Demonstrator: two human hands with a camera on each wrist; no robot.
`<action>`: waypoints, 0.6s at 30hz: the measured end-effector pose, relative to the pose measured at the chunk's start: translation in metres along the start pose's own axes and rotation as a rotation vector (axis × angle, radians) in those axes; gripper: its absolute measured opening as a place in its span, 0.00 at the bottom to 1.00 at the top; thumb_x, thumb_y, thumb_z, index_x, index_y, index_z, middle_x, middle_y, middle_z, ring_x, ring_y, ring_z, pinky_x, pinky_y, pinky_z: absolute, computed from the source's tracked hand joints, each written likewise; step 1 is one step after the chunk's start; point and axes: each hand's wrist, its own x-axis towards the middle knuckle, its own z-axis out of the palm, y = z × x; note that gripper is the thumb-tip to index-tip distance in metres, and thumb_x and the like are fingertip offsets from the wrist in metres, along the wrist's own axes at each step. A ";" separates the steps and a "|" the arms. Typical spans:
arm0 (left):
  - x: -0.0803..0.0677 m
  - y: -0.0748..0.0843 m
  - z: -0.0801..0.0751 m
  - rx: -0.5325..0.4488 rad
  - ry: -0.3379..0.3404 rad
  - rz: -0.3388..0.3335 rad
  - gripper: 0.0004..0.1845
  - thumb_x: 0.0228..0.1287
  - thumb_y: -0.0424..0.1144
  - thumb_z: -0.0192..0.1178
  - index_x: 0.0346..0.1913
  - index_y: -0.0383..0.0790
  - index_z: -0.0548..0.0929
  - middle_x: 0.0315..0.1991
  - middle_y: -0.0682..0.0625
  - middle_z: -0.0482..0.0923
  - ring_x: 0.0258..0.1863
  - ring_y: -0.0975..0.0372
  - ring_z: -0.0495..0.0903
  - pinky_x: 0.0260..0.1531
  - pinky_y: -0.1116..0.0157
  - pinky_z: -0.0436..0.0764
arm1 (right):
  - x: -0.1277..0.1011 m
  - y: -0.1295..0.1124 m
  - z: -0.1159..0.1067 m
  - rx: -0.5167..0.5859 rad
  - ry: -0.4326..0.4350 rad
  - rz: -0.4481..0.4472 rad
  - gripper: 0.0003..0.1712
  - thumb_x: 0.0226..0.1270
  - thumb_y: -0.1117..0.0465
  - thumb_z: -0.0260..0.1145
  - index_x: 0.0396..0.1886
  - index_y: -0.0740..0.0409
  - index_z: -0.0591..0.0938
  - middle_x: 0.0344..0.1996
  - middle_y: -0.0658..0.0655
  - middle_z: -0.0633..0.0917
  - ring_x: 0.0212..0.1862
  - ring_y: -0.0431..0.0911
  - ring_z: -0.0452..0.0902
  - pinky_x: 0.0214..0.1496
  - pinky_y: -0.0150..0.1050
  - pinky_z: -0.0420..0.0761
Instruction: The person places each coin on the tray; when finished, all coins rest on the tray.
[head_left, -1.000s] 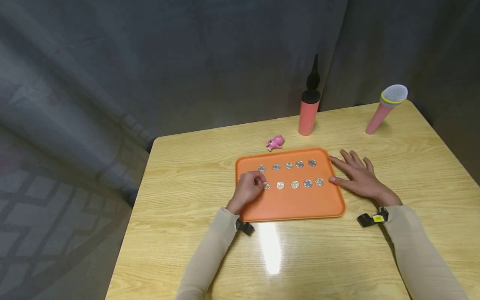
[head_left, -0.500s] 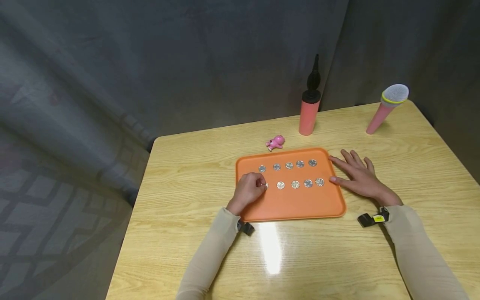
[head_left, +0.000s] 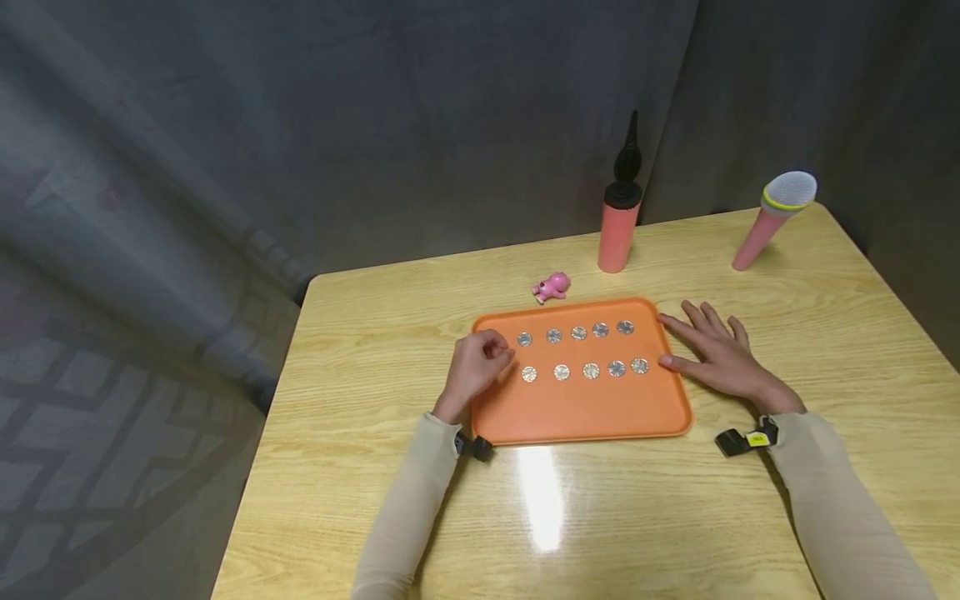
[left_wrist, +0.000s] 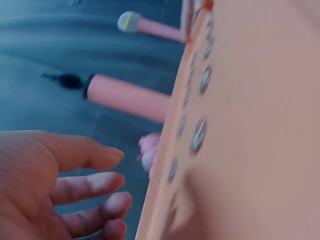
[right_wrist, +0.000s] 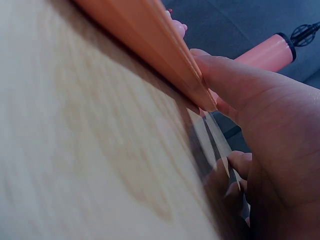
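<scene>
The left hand (head_left: 474, 371), fingers loosely curled and empty, has drawn back from the near-left coin (head_left: 529, 374), now lying alone on the tray (head_left: 585, 412), while the flat right hand (head_left: 716, 358) rests beside the rim.

Left hand (head_left: 476, 367) hovers low, fingers loosely curled, holding nothing, forearm angled in from below. Right hand (head_left: 716, 358) lies flat, fingers spread and straight, thumb stretched out sideways.

Wooden table (head_left: 375, 350), orange tray (head_left: 585, 412), pink toy (head_left: 551, 286), pump (head_left: 618, 225), microphone (head_left: 772, 218)
</scene>
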 end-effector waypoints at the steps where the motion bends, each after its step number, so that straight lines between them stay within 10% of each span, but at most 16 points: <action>1: 0.000 -0.003 -0.004 -0.012 0.029 0.000 0.04 0.60 0.34 0.68 0.33 0.35 0.86 0.27 0.44 0.82 0.26 0.62 0.74 0.30 0.71 0.72 | 0.000 0.000 0.000 0.000 0.000 0.001 0.43 0.70 0.46 0.63 0.80 0.49 0.58 0.80 0.72 0.45 0.80 0.69 0.27 0.72 0.73 0.23; 9: -0.004 -0.039 -0.034 -0.037 0.203 -0.019 0.11 0.58 0.36 0.69 0.41 0.32 0.86 0.31 0.39 0.83 0.37 0.49 0.78 0.43 0.61 0.73 | -0.001 -0.001 -0.001 -0.002 0.000 -0.007 0.43 0.71 0.46 0.63 0.80 0.49 0.58 0.80 0.72 0.45 0.80 0.70 0.28 0.72 0.73 0.23; 18: -0.019 -0.068 -0.070 -0.036 0.236 -0.174 0.27 0.64 0.41 0.66 0.63 0.32 0.76 0.44 0.35 0.79 0.46 0.46 0.71 0.45 0.58 0.68 | -0.001 -0.002 -0.002 0.006 0.000 -0.010 0.43 0.71 0.47 0.62 0.80 0.50 0.57 0.80 0.72 0.45 0.80 0.70 0.28 0.71 0.73 0.23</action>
